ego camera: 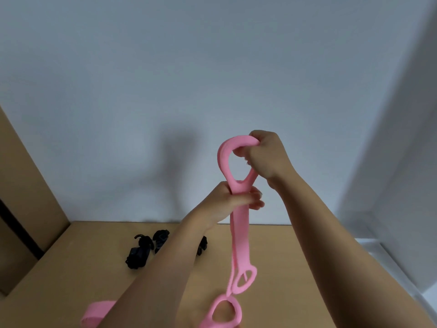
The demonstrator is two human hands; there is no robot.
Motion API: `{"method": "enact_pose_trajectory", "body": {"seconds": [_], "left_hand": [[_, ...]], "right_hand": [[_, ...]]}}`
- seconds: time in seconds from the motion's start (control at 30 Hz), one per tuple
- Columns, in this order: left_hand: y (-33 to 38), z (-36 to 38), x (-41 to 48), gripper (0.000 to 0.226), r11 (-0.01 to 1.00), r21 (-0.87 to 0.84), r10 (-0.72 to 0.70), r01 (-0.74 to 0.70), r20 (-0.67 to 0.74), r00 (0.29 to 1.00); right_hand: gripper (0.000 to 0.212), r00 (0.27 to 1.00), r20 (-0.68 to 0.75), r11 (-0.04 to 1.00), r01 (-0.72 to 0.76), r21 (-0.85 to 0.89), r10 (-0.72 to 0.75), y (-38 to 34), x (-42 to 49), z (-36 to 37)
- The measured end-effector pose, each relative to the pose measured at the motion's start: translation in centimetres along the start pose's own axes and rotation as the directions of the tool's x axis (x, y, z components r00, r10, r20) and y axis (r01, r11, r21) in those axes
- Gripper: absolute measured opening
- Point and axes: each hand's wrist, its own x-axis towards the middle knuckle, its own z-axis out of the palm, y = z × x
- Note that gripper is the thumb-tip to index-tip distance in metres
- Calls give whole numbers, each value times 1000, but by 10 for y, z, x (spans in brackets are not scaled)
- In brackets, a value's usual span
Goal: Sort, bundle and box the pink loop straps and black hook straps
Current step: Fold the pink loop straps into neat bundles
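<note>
Head view: both arms are up above the table (272, 245). The right hand (264, 157) grips the bent top of the pink straps (240, 223). The left hand (233, 197) squeezes them lower down. Black straps (142, 250) lie on the table.

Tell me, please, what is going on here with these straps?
A person is holding a bunch of pink loop straps up above the tan table with both hands. The right hand grips the bent top of the bunch. The left hand grips it lower down, and the looped ends hang towards the table. A pile of black hook straps lies on the table at the back left. One more pink strap lies at the near edge.
</note>
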Motion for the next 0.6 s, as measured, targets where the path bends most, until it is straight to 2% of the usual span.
{"method": "enact_pose_trajectory", "body": {"seconds": [0.17, 0.3, 0.4, 0.53, 0.6], "left_hand": [[-3, 6, 1, 23, 996, -89, 19, -26, -81, 997], [-1, 6, 5, 26, 982, -185, 11, -25, -74, 997], [-6, 5, 9, 27, 939, -344, -42, 5, -98, 994], [-23, -5, 10, 28, 884, -459, -169, 92, -129, 977], [-30, -9, 8, 23, 835, -535, -218, 124, -116, 969]], "right_hand": [[8, 994, 77, 992, -84, 95, 77, -6, 6, -5], [9, 963, 264, 958, -120, 260, 49, 16, -2, -7], [45, 905, 419, 887, -248, 389, 70, 57, -22, 6], [55, 782, 598, 854, -424, 301, 178, 118, -58, 32], [59, 713, 686, 839, -456, 298, 145, 138, -75, 41]]}}
